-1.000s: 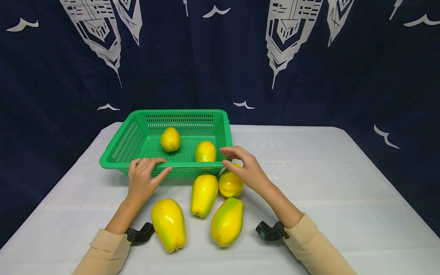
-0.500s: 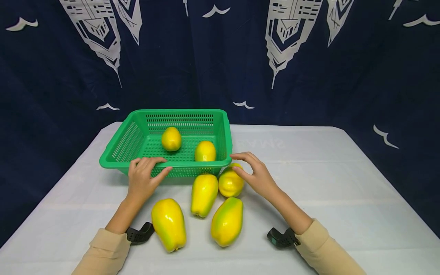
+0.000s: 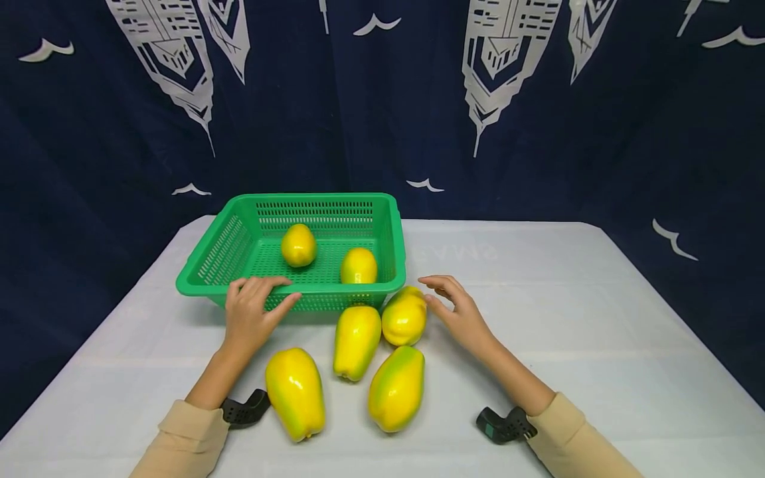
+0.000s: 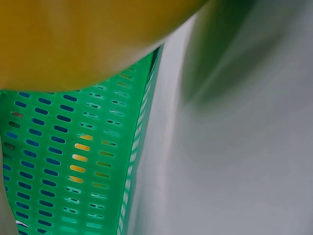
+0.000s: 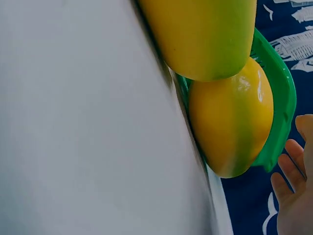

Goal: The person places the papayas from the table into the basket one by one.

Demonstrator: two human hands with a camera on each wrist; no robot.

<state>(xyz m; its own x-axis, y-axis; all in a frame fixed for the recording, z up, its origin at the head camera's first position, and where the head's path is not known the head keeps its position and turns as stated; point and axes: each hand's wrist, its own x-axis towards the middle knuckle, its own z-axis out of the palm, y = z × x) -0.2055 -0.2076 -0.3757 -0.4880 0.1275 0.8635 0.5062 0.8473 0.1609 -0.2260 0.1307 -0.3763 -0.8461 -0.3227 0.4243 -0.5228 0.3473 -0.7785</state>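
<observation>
My left hand (image 3: 251, 315) holds the front rim of a green plastic basket (image 3: 317, 289), fingers over the edge and thumb on the outside. My right hand (image 3: 457, 312) hovers with relaxed, spread fingers just right of a yellow papaya (image 3: 405, 318), which sits at the basket's front right corner. Beside it a papaya (image 3: 356, 342) lies close against the basket's front. Two yellow fruits are inside the basket, one toward the middle (image 3: 299, 245) and one near the front right (image 3: 358, 267). In the right wrist view the right-hand fingers (image 5: 291, 166) hold nothing.
Nearer the front of the white-covered table (image 3: 568, 332) lie a green-yellow papaya (image 3: 396, 390) and another papaya (image 3: 295, 393) by the left wrist. A papaya (image 4: 88, 39) fills the top of the left wrist view. Behind hangs a dark blue curtain (image 3: 370, 113).
My right hand has drawn back to the right and slightly down, away from the basket's front right corner and the papaya there. The left hand has stayed on the rim.
</observation>
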